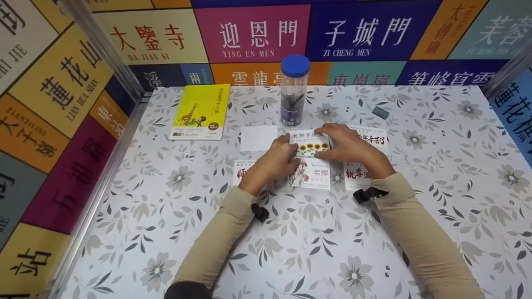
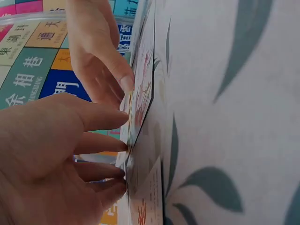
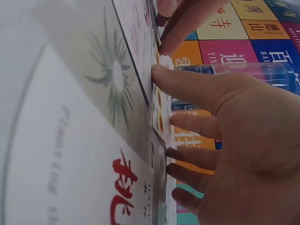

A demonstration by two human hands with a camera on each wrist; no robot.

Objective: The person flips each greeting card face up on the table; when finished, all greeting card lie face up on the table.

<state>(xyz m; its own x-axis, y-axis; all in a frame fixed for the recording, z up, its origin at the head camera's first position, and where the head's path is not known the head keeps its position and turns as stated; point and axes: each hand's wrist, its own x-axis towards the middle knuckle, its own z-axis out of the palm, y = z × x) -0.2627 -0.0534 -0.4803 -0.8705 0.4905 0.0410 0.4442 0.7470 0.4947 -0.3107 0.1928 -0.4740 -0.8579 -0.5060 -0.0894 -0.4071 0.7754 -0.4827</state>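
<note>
A card with a row of sunflowers [image 1: 311, 145] lies flat on the table between the two hands. My left hand [image 1: 275, 161] touches its left side, with thumb and fingertips at the edge. On the opposite side is my right hand [image 1: 349, 145], its thumb at the near corner and its forefinger at the far one. In the right wrist view the fingers [image 3: 197, 124] of that hand are spread and fairly straight, tips down at the surface. Just below the sunflower card lies a card with pink flowers [image 1: 314, 174].
More cards lie around: a blank white one [image 1: 258, 138], two with red writing on the right [image 1: 376, 141] and lower right [image 1: 356, 176], and one partly under the left wrist [image 1: 241, 172]. Behind stand a blue-lidded clear jar [image 1: 294, 95], a yellow booklet [image 1: 201, 110] and a small grey piece [image 1: 380, 112].
</note>
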